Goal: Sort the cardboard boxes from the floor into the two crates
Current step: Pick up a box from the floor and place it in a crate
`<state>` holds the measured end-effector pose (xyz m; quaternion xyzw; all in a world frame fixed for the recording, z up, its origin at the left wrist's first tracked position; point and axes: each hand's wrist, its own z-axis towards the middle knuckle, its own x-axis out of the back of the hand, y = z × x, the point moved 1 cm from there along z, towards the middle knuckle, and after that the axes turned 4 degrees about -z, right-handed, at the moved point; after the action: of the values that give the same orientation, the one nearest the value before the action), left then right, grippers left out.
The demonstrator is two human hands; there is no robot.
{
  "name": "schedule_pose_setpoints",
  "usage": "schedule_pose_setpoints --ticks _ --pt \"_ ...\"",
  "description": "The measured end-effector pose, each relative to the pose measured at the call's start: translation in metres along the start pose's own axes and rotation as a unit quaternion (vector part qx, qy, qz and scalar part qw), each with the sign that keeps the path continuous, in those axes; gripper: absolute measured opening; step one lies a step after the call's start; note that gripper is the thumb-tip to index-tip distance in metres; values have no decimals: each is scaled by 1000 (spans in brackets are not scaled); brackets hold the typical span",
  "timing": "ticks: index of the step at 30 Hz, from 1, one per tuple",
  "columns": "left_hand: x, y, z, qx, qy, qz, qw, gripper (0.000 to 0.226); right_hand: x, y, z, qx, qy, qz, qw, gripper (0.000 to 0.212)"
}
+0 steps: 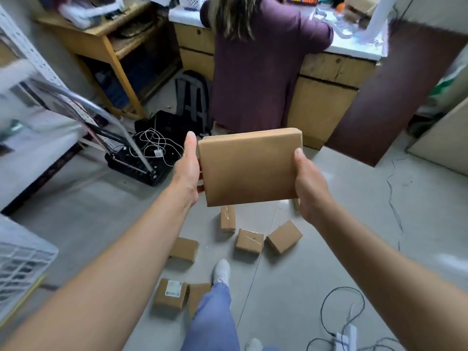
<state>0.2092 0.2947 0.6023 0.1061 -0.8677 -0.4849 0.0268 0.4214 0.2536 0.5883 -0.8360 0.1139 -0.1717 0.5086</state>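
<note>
Box (249, 167), flat and brown, sits mid-frame, held well above the floor (316, 262) between both hands. Left hand (187, 171) grips its left edge, thumb pointing up along the side and fingertips curling underneath. Right hand (310, 184) clasps the right edge, thumb on top, fingers hidden below.

Under it, across the lower middle, six small boxes (249, 241) lie scattered on the grey tiles. One of them, the labelled box (170, 294), is at lower centre-left. A white shoe (222, 271) and a blue trouser leg stand among them.

Left of the held box a black crate (141, 163) rests on the floor with white cables tangled in it. A white crate (22, 254) shows at the lower left edge.

At upper centre a person (255, 72) in purple stands, back turned, at a wooden counter (326, 97), with a backpack (191, 97) just to the left. A power strip (345, 335) with black cords lies at lower right.
</note>
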Motion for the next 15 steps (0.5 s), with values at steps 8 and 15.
schedule_pose_setpoints --ticks 8,15 --pt "42 -16 -111 -66 -6 -69 995 26 27 -10 -94 15 -47 41 998 55" --pt "78 -31 -145 -74 8 -119 990 36 23 -2 -125 -57 -110 39 992 74"
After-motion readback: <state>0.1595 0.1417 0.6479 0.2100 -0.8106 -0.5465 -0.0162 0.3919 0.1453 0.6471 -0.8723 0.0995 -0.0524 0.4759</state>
